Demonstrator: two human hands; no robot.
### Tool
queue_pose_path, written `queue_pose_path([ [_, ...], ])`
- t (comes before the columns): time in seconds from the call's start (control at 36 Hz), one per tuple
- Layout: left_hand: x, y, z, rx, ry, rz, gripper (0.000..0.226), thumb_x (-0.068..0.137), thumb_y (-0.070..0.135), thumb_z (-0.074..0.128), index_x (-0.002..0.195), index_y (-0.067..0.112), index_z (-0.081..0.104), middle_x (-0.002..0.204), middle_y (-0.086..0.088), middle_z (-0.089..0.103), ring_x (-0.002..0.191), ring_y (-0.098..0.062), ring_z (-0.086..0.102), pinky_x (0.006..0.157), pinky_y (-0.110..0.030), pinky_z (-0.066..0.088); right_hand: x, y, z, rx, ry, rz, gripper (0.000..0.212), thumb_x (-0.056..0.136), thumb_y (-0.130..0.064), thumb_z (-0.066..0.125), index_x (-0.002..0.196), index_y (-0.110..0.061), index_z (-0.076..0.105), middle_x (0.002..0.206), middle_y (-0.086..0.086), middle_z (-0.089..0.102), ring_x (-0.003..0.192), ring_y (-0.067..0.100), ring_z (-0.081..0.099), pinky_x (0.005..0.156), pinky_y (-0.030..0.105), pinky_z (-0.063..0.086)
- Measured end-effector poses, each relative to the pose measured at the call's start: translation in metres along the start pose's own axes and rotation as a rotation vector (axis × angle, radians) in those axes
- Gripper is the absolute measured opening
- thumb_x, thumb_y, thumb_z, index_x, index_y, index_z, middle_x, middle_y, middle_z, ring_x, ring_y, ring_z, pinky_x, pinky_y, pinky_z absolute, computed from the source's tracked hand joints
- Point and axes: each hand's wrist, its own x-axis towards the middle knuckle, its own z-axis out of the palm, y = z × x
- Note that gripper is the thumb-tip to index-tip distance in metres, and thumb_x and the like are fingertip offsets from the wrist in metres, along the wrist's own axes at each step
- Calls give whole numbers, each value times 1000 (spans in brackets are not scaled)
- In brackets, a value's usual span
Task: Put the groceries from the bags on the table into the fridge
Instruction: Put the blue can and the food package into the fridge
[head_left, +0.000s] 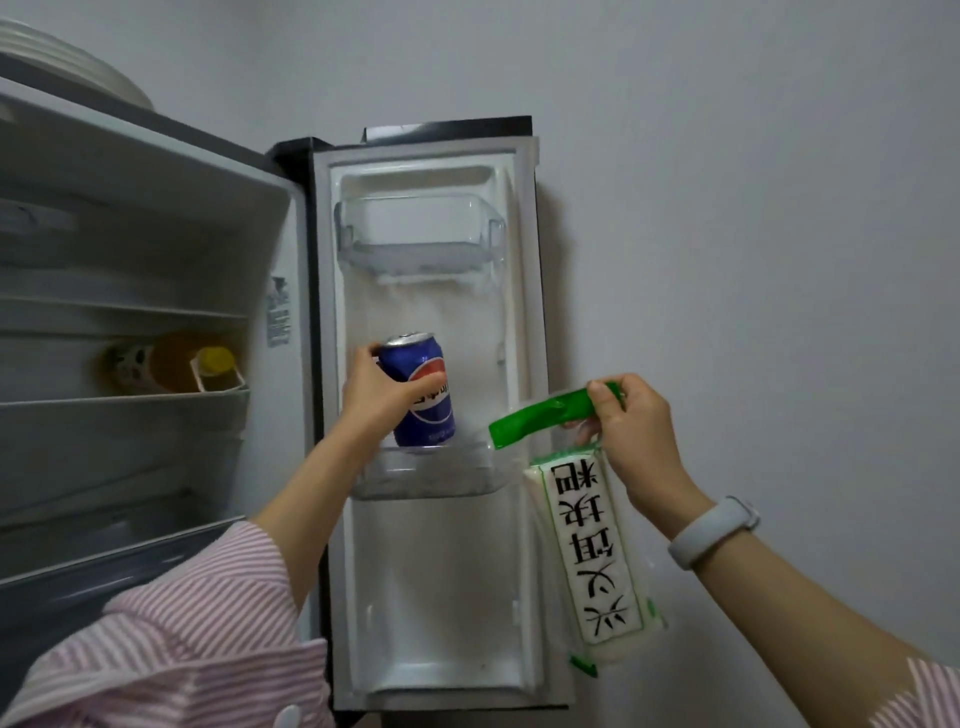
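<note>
Here, 1 blue can (422, 392) in left hand (382, 392) grip, over door shelf (431, 475), 1 white packet (592, 561) pinched by right hand (631, 421).

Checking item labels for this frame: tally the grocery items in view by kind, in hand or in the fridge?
Blue soda can, in left hand, at the lower door shelf: 1
White packet with green header, hanging from right hand: 1
Yellow-capped bottle on an inner fridge shelf: 1
Blurred item beside it, kind unclear: 1
Total: 4
</note>
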Motion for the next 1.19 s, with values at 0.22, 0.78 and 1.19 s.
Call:
queue_pose_path([
  [0.22, 17, -20, 9, 421, -87, -10, 69, 65, 29, 83, 117, 12, 42, 107, -4, 55, 95, -22, 58, 62, -25, 48, 20, 32, 8, 41, -95, -21, 19, 96, -8, 42, 81, -12, 52, 63, 7, 64, 44, 9, 56, 48, 19, 50],
  [0.78, -125, -44, -69, 169, 18, 172, 40, 83, 41, 54, 118, 22, 53, 110, 9, 58, 103, -8, 57, 82, -22, 48, -51, 14, 69, 60, -433, -33, 12, 94, -10, 45, 84, -7, 51, 74, 13, 64, 47, 2, 59, 46, 13, 44],
  [1.19, -231, -93, -178, 91, 84, -288, 35, 77, 14, 74, 108, 16, 58, 101, 4, 69, 87, -5, 67, 66, -19, 54, -140, -13, 231, 254, -395, 194, 10, 94, -16, 50, 85, -15, 54, 86, 17, 69, 60, 13, 66, 52, 20, 49],
])
